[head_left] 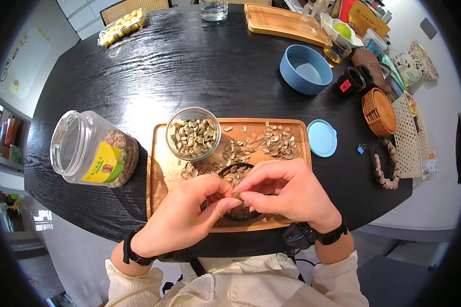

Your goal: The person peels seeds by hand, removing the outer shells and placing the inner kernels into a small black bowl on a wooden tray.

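Observation:
Between the fingertips of both hands I pinch a small pumpkin seed (236,195). My left hand (192,207) and my right hand (287,192) meet over a dark round dish (243,219), whose middle they partly hide. The dish holds seeds or shells. It rests on a wooden tray (161,199) at the table's near edge. On the tray's far left part stands a glass bowl (193,134) with green shelled kernels. Brown seed shells (277,142) lie scattered across the tray to the right of the bowl.
Left of the tray, a clear plastic jar (95,151) stands uncapped with seeds inside. A light blue lid (322,138) lies to the right. Farther back are a blue bowl (306,69), dark cups (350,81), a woven coaster holder (379,112) and a second wooden tray (281,25).

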Available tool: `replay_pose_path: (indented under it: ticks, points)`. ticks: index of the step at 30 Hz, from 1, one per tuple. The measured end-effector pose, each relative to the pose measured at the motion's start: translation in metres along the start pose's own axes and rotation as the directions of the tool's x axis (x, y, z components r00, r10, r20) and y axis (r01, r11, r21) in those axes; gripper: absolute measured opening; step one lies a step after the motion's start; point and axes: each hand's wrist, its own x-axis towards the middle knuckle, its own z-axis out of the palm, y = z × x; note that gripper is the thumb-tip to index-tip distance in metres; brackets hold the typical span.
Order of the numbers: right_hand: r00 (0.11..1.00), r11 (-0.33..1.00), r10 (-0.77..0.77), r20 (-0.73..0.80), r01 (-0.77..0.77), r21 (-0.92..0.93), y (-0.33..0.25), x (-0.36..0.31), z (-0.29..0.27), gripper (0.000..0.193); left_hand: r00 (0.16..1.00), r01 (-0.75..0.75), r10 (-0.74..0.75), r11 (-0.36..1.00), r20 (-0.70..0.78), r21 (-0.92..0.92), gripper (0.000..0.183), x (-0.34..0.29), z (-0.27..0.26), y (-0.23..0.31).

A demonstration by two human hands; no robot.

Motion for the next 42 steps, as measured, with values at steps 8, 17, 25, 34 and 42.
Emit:
replay_pose_path:
  ticks: [8, 17, 25, 34, 42]
  points:
    - [0.996, 0.996, 0.063, 0.055, -0.066, 0.065, 0.001, 0.000, 0.002, 0.009, 0.995, 0.041, -0.024, 0.982, 0.093, -0.185, 0.015, -0.001, -0.004, -0.001]
    - [0.999, 0.991, 0.044, 0.018, -0.046, 0.124, 0.010, 0.002, 0.000, 0.009, 0.975, 0.214, -0.189, 0.941, 0.118, -0.262, 0.010, 0.005, -0.001, -0.001]
    - [0.984, 1.000, 0.028, -0.173, -0.026, 0.015, 0.001, 0.004, 0.003, 0.013, 0.943, -0.262, 0.289, 0.950, -0.162, 0.169, 0.013, 0.005, 0.006, -0.007]
    - [0.901, 0.776, -0.434, 0.001, 0.374, -0.509, -0.004, 0.002, -0.001, 0.020, 0.937, -0.258, 0.301, 0.938, -0.174, 0.233, 0.015, 0.005, 0.007, -0.013]
    - [0.813, 0.521, -0.565, 0.145, 0.487, -0.702, -0.005, 0.007, -0.005, 0.017, 0.937, -0.275, 0.317, 0.928, -0.146, 0.249, 0.015, 0.006, 0.009, -0.011]
